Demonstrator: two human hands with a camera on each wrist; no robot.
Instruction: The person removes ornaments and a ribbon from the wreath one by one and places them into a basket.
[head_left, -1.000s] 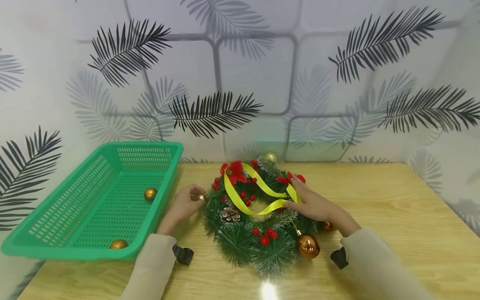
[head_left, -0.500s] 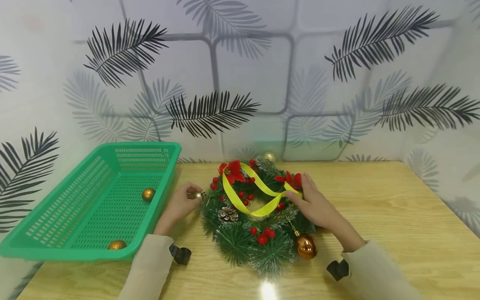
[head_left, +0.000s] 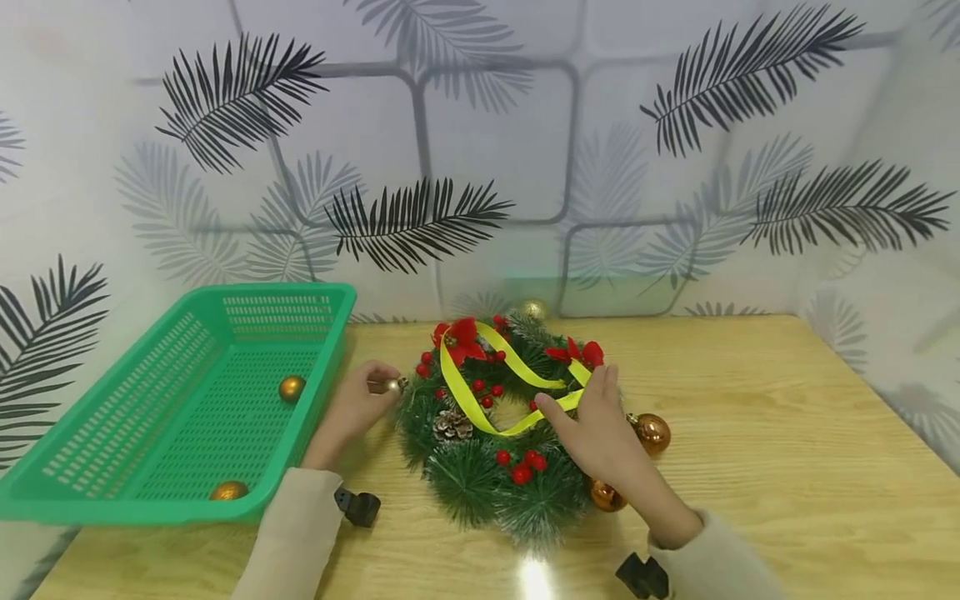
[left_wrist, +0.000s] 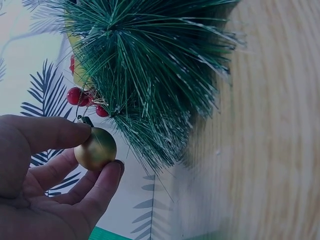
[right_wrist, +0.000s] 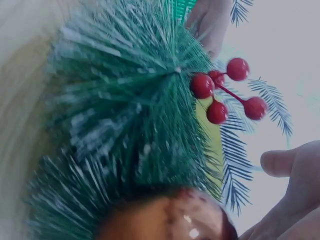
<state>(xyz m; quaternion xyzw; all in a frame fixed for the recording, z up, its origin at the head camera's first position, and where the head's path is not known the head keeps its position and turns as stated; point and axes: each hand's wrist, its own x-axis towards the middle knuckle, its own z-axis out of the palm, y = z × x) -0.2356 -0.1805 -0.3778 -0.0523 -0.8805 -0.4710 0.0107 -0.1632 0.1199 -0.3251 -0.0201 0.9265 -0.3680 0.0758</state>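
A green wreath [head_left: 465,492] with frosted tips lies on the table, dressed with red berries [head_left: 521,473], red flowers [head_left: 459,340] and a pine cone [head_left: 452,425]. A loop of yellow ribbon [head_left: 459,383] rests across its top. At the wreath's left side my left hand [head_left: 358,404] pinches a small gold ball ornament [left_wrist: 96,150] between thumb and fingertips, its cap close to the berries in the left wrist view. Over the wreath's right side is my right hand [head_left: 603,433], fingers extended and thumb spread, overlapping the ribbon's end.
Copper ball ornaments [head_left: 653,433] hang at the wreath's right edge, one partly behind my right hand. Another gold ball [head_left: 534,309] is at its back. A green plastic basket [head_left: 306,433] with two gold balls [head_left: 292,388] stands left, before a leaf-patterned wall covering [head_left: 495,150].
My right hand has moved from the wreath's right flower toward the front and left, uncovering the right copper ball. My left hand stays at the left side with the gold ball ornament.
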